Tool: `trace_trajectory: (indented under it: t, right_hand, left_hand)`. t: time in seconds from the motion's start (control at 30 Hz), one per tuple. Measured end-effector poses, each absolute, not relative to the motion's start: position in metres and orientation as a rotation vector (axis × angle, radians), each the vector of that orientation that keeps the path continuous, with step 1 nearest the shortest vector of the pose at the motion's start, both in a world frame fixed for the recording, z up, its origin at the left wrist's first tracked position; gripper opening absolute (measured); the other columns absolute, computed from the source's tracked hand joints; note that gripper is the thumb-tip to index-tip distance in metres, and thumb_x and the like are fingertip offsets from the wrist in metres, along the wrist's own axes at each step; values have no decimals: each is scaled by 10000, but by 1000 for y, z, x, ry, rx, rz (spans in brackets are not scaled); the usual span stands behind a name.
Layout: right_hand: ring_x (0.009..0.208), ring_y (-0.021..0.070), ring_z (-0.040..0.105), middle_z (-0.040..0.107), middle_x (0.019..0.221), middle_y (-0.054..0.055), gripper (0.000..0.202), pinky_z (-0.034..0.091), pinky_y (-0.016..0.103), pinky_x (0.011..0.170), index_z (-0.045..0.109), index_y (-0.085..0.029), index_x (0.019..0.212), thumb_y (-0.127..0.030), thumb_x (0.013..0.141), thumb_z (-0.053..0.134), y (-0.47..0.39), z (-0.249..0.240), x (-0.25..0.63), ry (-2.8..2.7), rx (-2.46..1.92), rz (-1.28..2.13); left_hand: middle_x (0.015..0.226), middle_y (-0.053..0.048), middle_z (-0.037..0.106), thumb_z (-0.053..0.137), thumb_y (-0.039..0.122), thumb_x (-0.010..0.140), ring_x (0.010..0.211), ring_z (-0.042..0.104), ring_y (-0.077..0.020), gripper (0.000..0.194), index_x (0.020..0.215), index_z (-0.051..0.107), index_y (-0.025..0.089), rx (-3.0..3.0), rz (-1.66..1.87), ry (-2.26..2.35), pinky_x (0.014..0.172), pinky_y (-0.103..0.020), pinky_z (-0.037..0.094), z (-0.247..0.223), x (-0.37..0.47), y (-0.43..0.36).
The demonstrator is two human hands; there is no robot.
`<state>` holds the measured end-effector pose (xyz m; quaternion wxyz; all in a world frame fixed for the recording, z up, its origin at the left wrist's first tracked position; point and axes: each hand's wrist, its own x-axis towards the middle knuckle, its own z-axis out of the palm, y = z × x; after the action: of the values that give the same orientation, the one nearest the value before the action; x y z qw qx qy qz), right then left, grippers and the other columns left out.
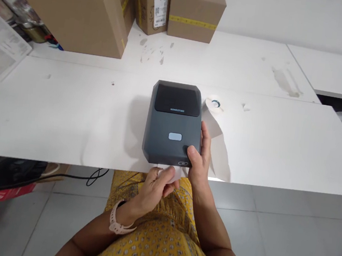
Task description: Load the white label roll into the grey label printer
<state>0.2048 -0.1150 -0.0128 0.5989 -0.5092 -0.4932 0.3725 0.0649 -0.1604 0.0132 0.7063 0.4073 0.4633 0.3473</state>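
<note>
The left hand (155,188) pinches the paper (174,174) between thumb and fingers, just below the printer (174,124) at the centre of the frame. The right hand (200,162) grips the printer's lower right corner, thumb on its top face, fingers along its side. Right of the printer, a paper roll (214,103) lies on the white table (275,151), its loose strip running down to the table's near edge. Boxes (196,10) stand at the upper left and top centre; a black cable (73,176) crosses the lower left.
</note>
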Motion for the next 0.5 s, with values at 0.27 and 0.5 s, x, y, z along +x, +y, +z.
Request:
trace_trajectory:
  t: [0.27,0.5]
  right_hand:
    - [1655,341,162,201,1776,2,503,257,682,1285,453,-375,1525,-359,1031,543,-124,18,209,-1531,-1371,288]
    - [1639,339,206,530,1620,1,337,71,626,1317,684,-300,1144,-535,1073,453,-119,51,210,-2018,-1379,-173]
  left_hand:
    - [520,1,529,461,597,1020,476,487,-111,584,701,681,160,1200,514,877,520,-256,366,14,31,-149]
    - [518,23,450,473,394,1065,470,404,-95,494,648,630,182,1363,1278,948,499,-257,304,21,-2,-140]
